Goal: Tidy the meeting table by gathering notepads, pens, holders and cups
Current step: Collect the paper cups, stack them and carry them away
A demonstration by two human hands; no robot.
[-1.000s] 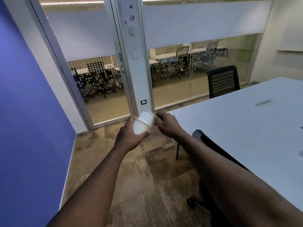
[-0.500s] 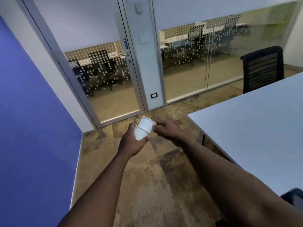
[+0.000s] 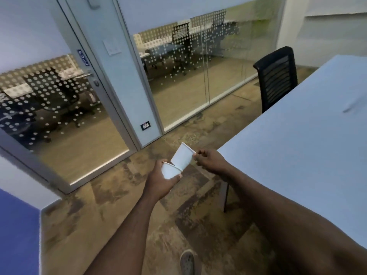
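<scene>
Two white paper cups are held in front of me above the carpet. My left hand [image 3: 159, 182] grips the lower cup [image 3: 169, 171] from below, fingers curled round it. My right hand [image 3: 210, 160] pinches the rim of the upper cup [image 3: 182, 156], which is tilted with its base set into the lower cup's mouth. The white meeting table [image 3: 297, 147] stretches away on the right; its near corner lies just right of my right hand.
A black mesh chair [image 3: 276, 76] stands at the table's far side. A glass door marked PULL [image 3: 65, 108] and a glass wall [image 3: 198, 72] lie ahead. A blue wall [image 3: 17, 235] is at the left. My shoe [image 3: 187, 262] shows on the carpet below.
The upper cup has lifted partly out of the lower one and tilted more. The view has swung left and down, so less of the table shows and the floor fills more.
</scene>
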